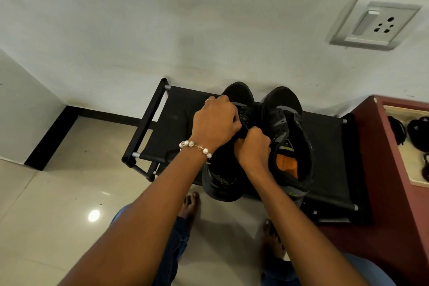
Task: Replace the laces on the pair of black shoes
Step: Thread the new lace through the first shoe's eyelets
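Note:
Two black shoes stand side by side, toes toward the wall, on a low black shoe rack [329, 146]. The right shoe [290, 137] has open eyelets without a lace and an orange insole. My hands cover most of the left shoe [222, 183]. My left hand [214, 121], with a bead bracelet on the wrist, curls its fingers round the black lace at the shoe's eyelets. My right hand [253, 148] is a fist gripping the black lace or tongue just beside it. Which of the two it grips is hidden.
The rack stands against a white wall with a socket [376, 23]. A dark red cabinet [380, 169] at the right holds black sandals [417, 132]. My bare feet [190, 206] stand on the shiny tiled floor in front of the rack.

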Motion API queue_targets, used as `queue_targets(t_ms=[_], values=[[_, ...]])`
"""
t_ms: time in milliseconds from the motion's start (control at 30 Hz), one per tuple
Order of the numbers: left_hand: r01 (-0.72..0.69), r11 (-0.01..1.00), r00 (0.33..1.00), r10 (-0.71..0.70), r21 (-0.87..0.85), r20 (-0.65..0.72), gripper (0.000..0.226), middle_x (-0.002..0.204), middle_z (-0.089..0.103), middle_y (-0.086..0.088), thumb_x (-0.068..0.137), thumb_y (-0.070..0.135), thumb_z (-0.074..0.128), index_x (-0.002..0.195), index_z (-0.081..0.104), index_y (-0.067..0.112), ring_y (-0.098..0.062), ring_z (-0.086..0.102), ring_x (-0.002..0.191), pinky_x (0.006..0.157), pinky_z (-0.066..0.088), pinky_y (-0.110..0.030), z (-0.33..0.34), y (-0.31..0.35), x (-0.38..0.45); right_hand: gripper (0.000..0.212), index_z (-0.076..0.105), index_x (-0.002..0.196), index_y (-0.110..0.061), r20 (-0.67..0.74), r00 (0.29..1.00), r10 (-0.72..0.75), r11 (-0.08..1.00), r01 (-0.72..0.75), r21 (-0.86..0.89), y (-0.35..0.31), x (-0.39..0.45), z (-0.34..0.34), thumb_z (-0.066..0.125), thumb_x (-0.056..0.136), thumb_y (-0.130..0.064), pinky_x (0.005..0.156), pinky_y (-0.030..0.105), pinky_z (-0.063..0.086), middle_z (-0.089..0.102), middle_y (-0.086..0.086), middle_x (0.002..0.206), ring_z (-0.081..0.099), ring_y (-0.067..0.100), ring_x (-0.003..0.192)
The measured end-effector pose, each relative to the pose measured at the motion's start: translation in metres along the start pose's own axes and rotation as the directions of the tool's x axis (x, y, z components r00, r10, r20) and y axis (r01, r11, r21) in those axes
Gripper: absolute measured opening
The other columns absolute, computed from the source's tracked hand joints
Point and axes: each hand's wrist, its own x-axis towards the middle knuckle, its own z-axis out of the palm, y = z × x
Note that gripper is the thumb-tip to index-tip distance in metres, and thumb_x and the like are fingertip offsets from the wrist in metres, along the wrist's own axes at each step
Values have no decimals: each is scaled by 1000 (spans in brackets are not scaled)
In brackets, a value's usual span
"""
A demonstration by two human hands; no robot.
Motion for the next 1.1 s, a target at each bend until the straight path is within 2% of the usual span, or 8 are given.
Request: queue_targets(t_ms=[167, 333, 400, 500, 600, 667, 900, 1100], values=[[273, 827, 962, -233, -492, 143, 34, 71, 60, -20, 89, 20, 55, 68, 60, -6, -23, 54, 66, 63, 43, -30, -2, -8, 6, 20, 54, 109, 1, 8, 999, 38, 999, -38, 27, -1, 2, 1, 49, 93, -8, 74, 36, 46, 61, 18, 106, 60, 35, 95], [294, -373, 817, -380, -880, 434, 31, 67, 65, -4, 92, 14, 38, 68, 57, 12, -22, 63, 73, 59, 39, -28, -30, -18, 9, 21, 55, 111, 3, 7, 998, 65, 997, -66, 35, -2, 3, 2, 50, 92, -6, 76, 36, 48, 61, 19, 109, 60, 37, 100], [198, -509, 800, -410, -838, 439, 25, 58, 51, 1, 93, 16, 37, 70, 46, 15, -17, 55, 56, 64, 41, -30, -32, -24, 10, 21, 55, 112, 2, 7, 998, 68, 997, -68, 33, -2, 3, 3, 49, 93, -6, 72, 32, 45, 61, 19, 109, 61, 36, 100], [236, -250, 817, -472, -939, 331, 23, 51, 41, 4, 92, 15, 43, 69, 44, 14, -12, 36, 46, 65, 40, -33, -28, -22, 10, 22, 54, 113, 2, 1, 998, 70, 997, -70, 32, -2, 3, 3, 49, 93, -6, 72, 31, 44, 61, 18, 110, 61, 35, 101], [248, 646, 945, -326, -722, 33, 11, 62, 55, 8, 86, 24, 64, 92, 58, 17, -7, 47, 52, 57, 44, -21, -19, -18, 6, 22, 54, 113, 1, -1, 998, 57, 998, -57, 19, -1, 3, 3, 51, 94, -8, 76, 34, 47, 61, 19, 111, 61, 36, 102], [119, 901, 993, -100, -418, 66, 28, 70, 56, 11, 83, 28, 68, 110, 60, 25, -6, 56, 64, 67, 52, -22, -10, -15, 3, 23, 54, 114, 1, 5, 999, 48, 999, -48, 5, -1, 3, 3, 51, 94, -10, 78, 36, 47, 61, 19, 111, 60, 38, 103], [-58, 980, 998, 59, 189, 2, 27, 111, 58, -2, 89, 35, 58, 111, 68, 23, -24, 52, 108, 88, 44, -39, 4, 3, -3, 15, 54, 104, -1, -4, 1000, 28, 999, -28, 18, 1, 1, 2, 50, 93, -10, 68, 30, 36, 60, 15, 102, 56, 27, 89], [-25, 991, 994, 39, -131, 104, 16, 97, 47, -1, 94, 27, 52, 95, 61, 14, -18, 50, 88, 69, 37, -28, 11, -7, 2, 18, 53, 107, 1, 12, 999, 43, 999, -43, 23, 0, 2, 2, 50, 93, -9, 70, 32, 40, 60, 18, 108, 59, 36, 98]])
